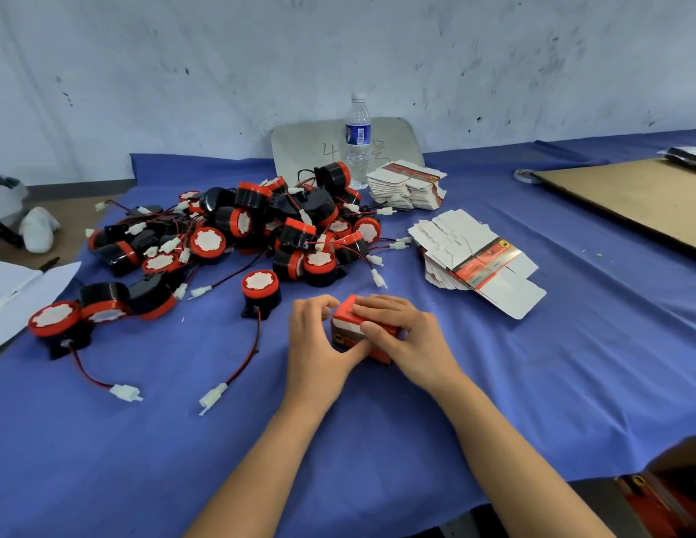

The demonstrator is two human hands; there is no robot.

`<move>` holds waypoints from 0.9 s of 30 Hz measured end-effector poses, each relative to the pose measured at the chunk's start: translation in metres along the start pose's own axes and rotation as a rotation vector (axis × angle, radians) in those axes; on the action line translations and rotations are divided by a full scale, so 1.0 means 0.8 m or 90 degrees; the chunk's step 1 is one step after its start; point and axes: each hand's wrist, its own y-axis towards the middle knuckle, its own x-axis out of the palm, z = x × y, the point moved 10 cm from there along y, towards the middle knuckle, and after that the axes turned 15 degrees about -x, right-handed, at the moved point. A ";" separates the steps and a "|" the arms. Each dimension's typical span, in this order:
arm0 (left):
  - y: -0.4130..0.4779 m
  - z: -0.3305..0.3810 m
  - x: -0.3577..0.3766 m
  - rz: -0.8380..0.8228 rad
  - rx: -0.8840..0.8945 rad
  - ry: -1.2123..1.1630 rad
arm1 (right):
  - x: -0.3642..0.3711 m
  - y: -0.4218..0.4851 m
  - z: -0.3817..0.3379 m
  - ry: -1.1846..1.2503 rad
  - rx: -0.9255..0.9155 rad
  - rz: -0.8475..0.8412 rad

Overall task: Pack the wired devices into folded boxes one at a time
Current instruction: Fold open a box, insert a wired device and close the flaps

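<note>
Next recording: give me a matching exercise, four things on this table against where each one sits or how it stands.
Things:
1. water bottle
2. red box
3. cardboard sheet
4. pile of wired devices

Places:
A. gripped by left hand and right hand
B. lying flat, far right
C. upright at the back
D. heaped left of centre

Pairs: 1-C, 2-A, 3-B, 4-D

Head-worn camera looks down, close over table [533,382].

Red-and-white box [348,324], black-and-red devices [237,231], blue cloth [183,440].
</note>
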 end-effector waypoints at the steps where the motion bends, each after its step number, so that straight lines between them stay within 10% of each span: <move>1: 0.002 -0.005 0.005 -0.032 -0.027 -0.013 | 0.002 0.000 0.001 -0.020 -0.002 -0.014; 16: 0.013 -0.024 0.003 -0.092 -0.118 -0.121 | 0.003 0.000 -0.013 -0.146 -0.066 -0.012; 27: 0.018 -0.032 -0.007 0.004 -0.133 -0.113 | 0.019 -0.010 -0.014 -0.303 -0.093 -0.231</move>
